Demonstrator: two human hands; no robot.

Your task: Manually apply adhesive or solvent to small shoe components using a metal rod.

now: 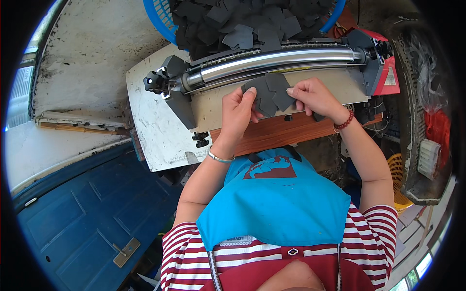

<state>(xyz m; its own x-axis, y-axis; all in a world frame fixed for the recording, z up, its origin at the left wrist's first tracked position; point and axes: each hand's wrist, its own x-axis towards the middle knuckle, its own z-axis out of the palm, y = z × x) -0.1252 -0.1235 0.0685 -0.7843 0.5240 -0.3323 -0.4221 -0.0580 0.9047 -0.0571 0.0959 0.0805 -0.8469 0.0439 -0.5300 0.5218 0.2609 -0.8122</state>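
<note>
My left hand (237,110) pinches a flat dark grey cut piece (260,97) between thumb and fingers. A second dark grey piece (280,91) is pinched at its right edge by my right hand (315,98). The two pieces overlap where they meet, above the pale feed plate (208,107) of a roller machine. Just beyond them runs the machine's shiny metal roller (276,59). Another dark piece (318,117) shows partly below my right hand.
Behind the roller, a blue basket (164,24) holds a heap of dark cut pieces (238,36). Black knobs (156,82) stick out at the machine's left end. A white board (150,111) lies left. Plastic bags (427,72) hang over the right side, near a yellow basket (397,177).
</note>
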